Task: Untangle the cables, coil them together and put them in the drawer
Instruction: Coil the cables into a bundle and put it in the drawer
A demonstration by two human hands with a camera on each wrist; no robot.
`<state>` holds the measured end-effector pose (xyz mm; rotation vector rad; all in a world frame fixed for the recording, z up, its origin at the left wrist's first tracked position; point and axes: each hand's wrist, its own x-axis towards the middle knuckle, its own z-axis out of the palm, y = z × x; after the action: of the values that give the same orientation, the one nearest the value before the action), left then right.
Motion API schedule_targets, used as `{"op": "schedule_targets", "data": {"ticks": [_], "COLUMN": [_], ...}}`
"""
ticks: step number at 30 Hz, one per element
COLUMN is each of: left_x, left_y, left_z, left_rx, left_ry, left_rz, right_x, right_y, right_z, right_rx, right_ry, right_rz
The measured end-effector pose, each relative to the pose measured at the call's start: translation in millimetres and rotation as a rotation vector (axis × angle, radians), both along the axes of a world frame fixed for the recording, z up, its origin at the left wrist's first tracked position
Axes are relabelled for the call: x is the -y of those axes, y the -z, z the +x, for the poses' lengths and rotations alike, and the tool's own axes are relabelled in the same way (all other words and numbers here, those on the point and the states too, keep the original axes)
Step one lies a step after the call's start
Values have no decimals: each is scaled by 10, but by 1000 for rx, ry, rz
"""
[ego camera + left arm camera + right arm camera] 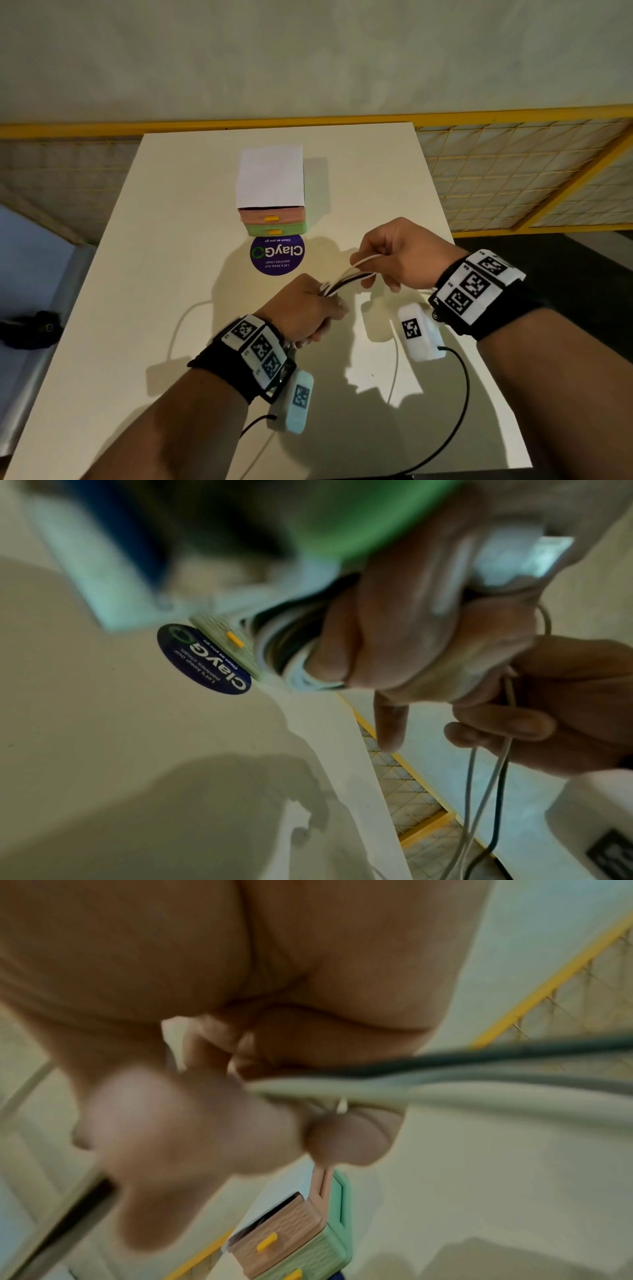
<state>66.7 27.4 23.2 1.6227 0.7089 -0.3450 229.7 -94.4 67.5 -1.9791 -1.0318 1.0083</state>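
The cables, several white strands with one dark one, run as a short bundle between the two hands above the white table. The left hand closes in a fist around coiled loops; the right hand pinches the strands between thumb and fingers. Loose white lengths trail down onto the tabletop on both sides. The small drawer unit, pink drawer over green, both closed, stands farther back behind a round purple sticker. Bare tabletop lies left of the hands; the right table edge is close to the right wrist.
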Motion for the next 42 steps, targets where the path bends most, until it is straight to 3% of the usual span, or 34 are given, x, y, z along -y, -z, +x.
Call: {"op": "schedule_targets", "data": {"ticks": [3, 7, 10, 14, 20, 24, 28, 29, 34, 39, 42], "left_x": [-22, 26, 30, 36, 202, 181, 157, 156, 192, 149, 118], "left_y": [-22, -50, -28, -30, -25, -31, 55, 59, -24, -40, -8], "left_z": [17, 44, 19, 5, 53, 33, -31, -40, -15, 37, 3], "left_rx": [40, 92, 175, 245, 194, 274, 285, 302, 421, 398, 419], "left_ry": [-68, -166, -197, -179, -93, -69, -101, -109, -80, -111, -158], "left_rz": [-42, -160, -231, -301, -283, -319, -304, -312, -354, -315, -366], "right_x": [-4, -36, -18, -29, -111, -49, 40, 42, 63, 111, 85], "right_y": [65, 76, 39, 21, -62, -123, -173, -168, -50, -95, -189], "right_z": [-14, 22, -22, -102, -182, -147, -30, -32, -43, -17, -55], "right_rx": [118, 126, -48, -320, -457, -673, -270, -271, -737, -993, -1045], "right_ry": [99, 208, 207, 402, 462, 279, 9, 8, 247, 167, 124], "right_rz": [90, 231, 235, 252, 332, 301, 78, 91, 341, 421, 478]}}
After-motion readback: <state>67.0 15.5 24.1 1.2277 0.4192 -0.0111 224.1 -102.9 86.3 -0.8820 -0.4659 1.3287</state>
